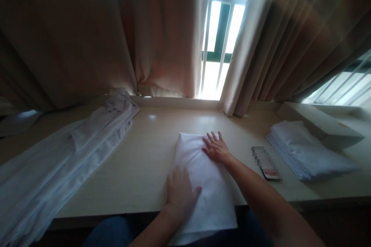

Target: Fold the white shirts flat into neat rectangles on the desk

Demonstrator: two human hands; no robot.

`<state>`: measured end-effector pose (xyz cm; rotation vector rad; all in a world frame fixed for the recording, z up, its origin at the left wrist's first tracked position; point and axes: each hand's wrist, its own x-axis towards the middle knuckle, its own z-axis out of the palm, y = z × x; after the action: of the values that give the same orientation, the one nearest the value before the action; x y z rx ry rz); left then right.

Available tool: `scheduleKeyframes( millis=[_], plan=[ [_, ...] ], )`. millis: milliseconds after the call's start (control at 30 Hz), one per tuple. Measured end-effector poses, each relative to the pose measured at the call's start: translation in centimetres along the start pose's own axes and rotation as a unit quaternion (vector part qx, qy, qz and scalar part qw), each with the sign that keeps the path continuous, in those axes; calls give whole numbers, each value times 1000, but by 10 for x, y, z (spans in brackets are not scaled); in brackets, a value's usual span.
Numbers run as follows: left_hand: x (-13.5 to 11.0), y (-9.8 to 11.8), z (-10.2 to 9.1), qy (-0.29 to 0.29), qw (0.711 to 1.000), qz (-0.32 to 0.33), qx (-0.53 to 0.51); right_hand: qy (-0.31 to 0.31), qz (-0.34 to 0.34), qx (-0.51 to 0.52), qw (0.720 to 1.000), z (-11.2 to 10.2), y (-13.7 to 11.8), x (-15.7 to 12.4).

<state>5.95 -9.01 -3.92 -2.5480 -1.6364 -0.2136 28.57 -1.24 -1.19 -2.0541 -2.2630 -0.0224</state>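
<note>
A folded white cloth (203, 185) lies on the pale wooden table (145, 162) in front of me, its near end hanging over the table's front edge. My left hand (179, 193) rests flat on the cloth's near left part, fingers together and stretched out. My right hand (216, 147) lies flat on the cloth's far right corner with its fingers spread. Neither hand grips anything.
A pile of unfolded white garments (66, 154) sprawls across the left of the table. A stack of folded white cloths (307, 150) sits at the right, beside a raised ledge (315, 119). A small flat object (266, 163) lies between. Curtains (290, 34) and a barred window (220, 34) stand behind.
</note>
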Motion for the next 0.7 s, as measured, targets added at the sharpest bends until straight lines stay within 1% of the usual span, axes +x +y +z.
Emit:
scheduleKeyframes(
  millis=[67,100,167,233,267,333,367,433,500,567,700],
  plan=[
    [13,2,-16,-17,1000,16,-10,28,-36,4,999,-3,-15,9],
    [24,0,-21,-14,999,35,-23,45,-32,17,998,-2,-25,14],
    [55,-8,-26,24,996,70,-43,72,3,60,996,2,-46,22],
    [89,-20,-18,62,993,92,-38,77,22,102,992,10,-63,28],
    [105,-26,-11,61,993,98,-33,68,20,116,991,14,-69,31],
    [130,-38,7,31,994,97,-25,37,8,123,992,24,-74,34],
    [138,-43,17,10,996,88,-25,20,6,121,992,28,-73,35],
    [145,-50,34,-25,997,64,-27,-4,10,111,994,36,-68,35],
    [144,-54,46,-39,997,49,-33,1,20,102,995,42,-59,33],
    [142,-56,50,-34,997,50,-38,11,47,92,995,44,-49,31],
    [143,-56,49,-34,997,56,-46,-13,119,80,990,45,-22,27]
  ],
)
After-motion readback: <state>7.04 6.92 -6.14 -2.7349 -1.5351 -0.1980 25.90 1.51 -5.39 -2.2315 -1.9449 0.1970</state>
